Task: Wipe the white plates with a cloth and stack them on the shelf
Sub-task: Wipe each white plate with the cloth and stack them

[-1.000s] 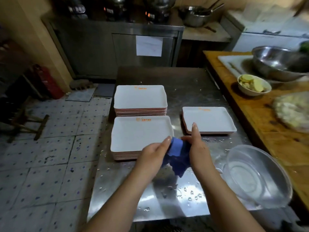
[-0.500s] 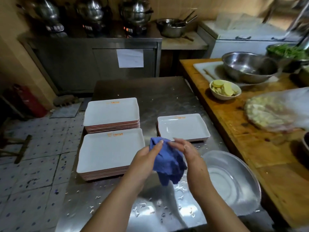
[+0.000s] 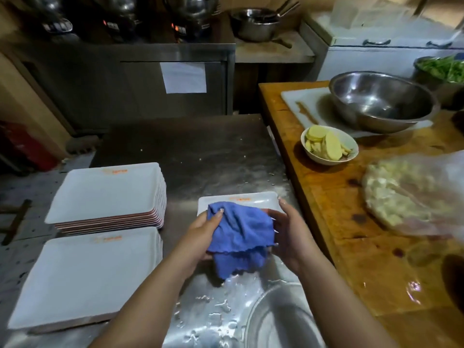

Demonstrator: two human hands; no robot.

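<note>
Cloth (image 3: 241, 234), blue, bunched between both hands above the steel table (image 3: 200, 151). Left hand (image 3: 200, 234) pinches its upper edge; right hand (image 3: 288, 229) cups the far side, fingers curled round it. Single white plate (image 3: 251, 199) lies just beyond, partly hidden. Two plate stacks (image 3: 105, 194) stand at left. Clear bowl (image 3: 276, 320) sits near the right forearm. Judgement: cloth being readied. Fold it flat into a pad, steady the plate's rim, wipe edge to edge. Table looks wet; keep wiped plates off the droplets.
</note>
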